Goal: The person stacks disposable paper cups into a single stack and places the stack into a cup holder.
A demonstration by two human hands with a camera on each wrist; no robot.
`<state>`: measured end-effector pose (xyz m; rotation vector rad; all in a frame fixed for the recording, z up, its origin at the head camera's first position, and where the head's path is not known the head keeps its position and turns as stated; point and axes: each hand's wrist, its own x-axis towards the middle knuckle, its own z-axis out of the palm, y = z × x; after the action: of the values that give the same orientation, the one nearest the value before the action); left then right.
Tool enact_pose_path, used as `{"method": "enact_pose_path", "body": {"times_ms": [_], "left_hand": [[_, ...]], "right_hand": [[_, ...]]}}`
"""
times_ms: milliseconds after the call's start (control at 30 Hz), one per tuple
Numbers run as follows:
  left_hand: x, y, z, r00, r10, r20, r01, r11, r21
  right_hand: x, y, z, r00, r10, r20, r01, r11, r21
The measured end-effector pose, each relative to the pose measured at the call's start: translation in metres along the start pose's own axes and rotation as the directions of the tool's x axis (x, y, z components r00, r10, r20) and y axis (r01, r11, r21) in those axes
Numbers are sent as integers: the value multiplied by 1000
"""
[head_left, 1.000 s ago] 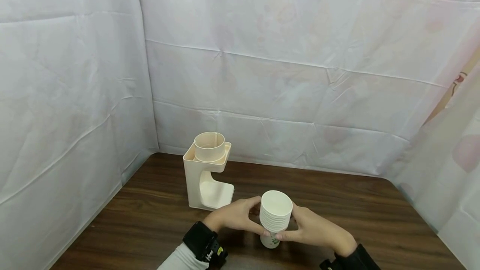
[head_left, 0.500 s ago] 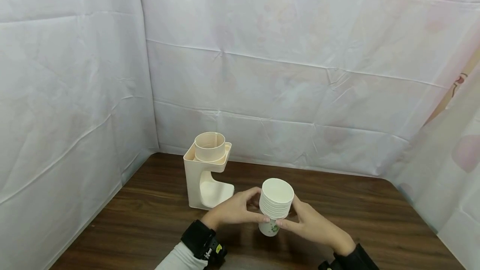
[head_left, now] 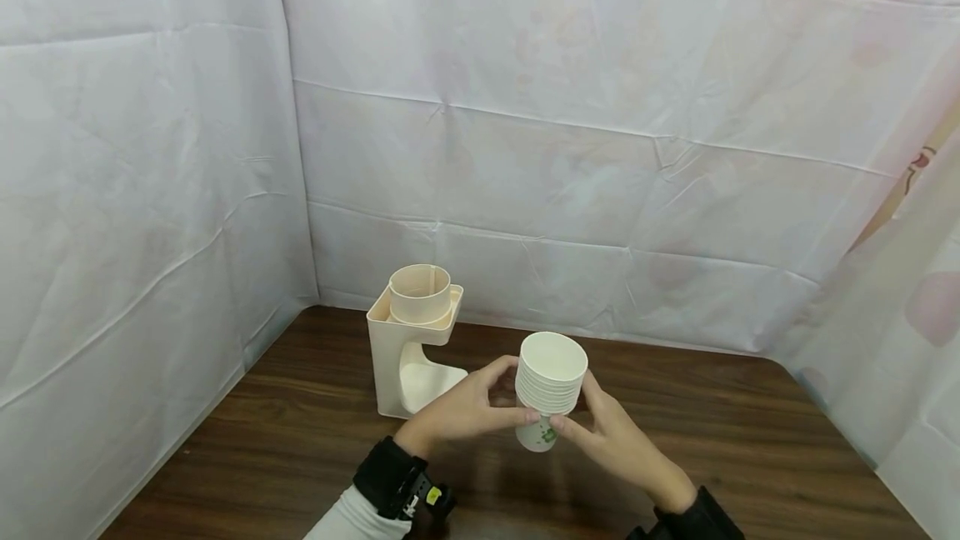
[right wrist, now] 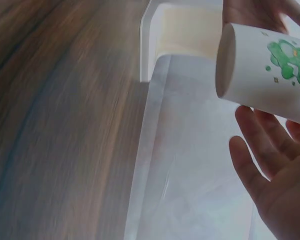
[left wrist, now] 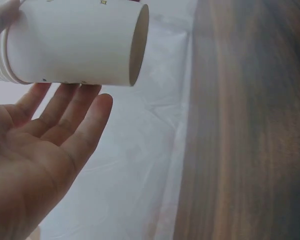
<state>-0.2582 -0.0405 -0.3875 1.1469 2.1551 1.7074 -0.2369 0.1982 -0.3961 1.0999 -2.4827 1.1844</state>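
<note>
A stack of white paper cups (head_left: 553, 373) is held upright between both hands, raised off the wooden table. The lowest cup carries a green cartoon print (right wrist: 290, 62), and its base shows in both wrist views. My left hand (head_left: 472, 407) grips the stack from the left, thumb at the front and fingers around the far side. From the right, my right hand (head_left: 618, 436) grips it the same way, the two thumb tips almost meeting below the stacked rims. In the left wrist view, the left hand's fingertips (left wrist: 92, 90) lie along the cup's wall.
A cream C-shaped holder (head_left: 386, 365) with a round open ring (head_left: 420, 294) on top stands left of the cups, just beyond my left hand. White cloth (head_left: 600, 148) hangs behind and at both sides of the brown wooden table (head_left: 300, 440).
Both hands have lifted the stack of paper cups upward and slightly away from the table's near side. The cream holder has stayed where it was.
</note>
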Motion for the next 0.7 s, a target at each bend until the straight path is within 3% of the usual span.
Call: {"method": "enact_pose_path", "body": {"times_ms": [233, 700], "left_hand": [[-2, 16, -7, 999, 28, -29, -27, 1000, 6], [-7, 43, -22, 986, -14, -163, 12, 1000, -11]], "right_hand": [[10, -8, 3, 997, -60, -51, 61, 998, 35], [38, -23, 3, 989, -110, -94, 117, 991, 70]]}}
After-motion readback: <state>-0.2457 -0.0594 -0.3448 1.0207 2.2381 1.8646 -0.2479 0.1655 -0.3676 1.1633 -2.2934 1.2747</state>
